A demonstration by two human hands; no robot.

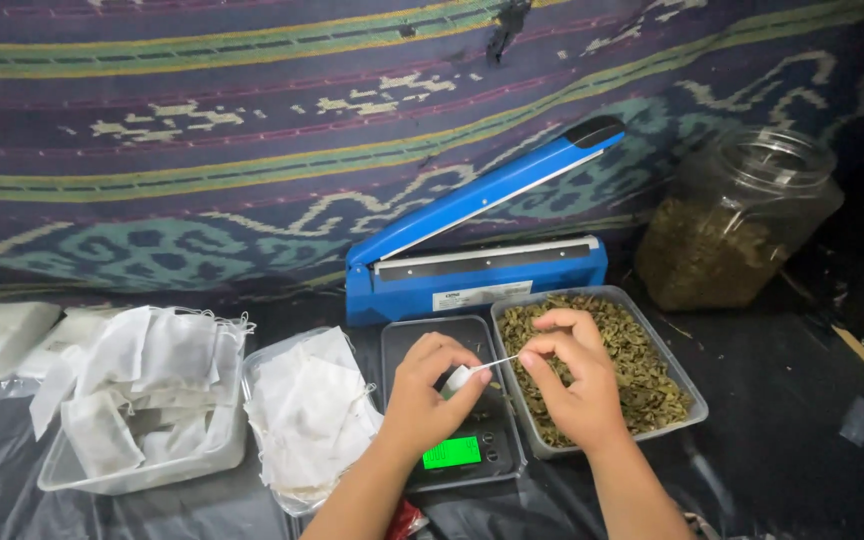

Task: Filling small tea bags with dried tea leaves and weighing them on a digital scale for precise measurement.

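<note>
Head view, left to right. At nine o'clock on the dark worktop (792,440) stands a clear tray of filled white sachets (147,395), and just to its right a second clear tray of flat empty sachets (307,415). At the centre a small digital scale (452,420) with a lit green display lies under the left hand (427,395). That hand's grip is closed on a small white sachet (459,378), pinched between thumb and forefinger above the scale pan. From the sachet a thin white drawstring (500,361) runs toward two o'clock, its long axis nearly level and rising slightly to the right. The right hand (572,375) lies at three o'clock from the sachet, its thumb and forefinger pinched together on the far end of the string; the two hands stand near one another but apart, joined only by the string. Beneath the right hand sits a clear tray of dried green leaves (652,385). At twelve o'clock a blue heat sealer (472,265) stands with its arm raised; at two o'clock stands a clear jar (737,220) of the same leaves.
</note>
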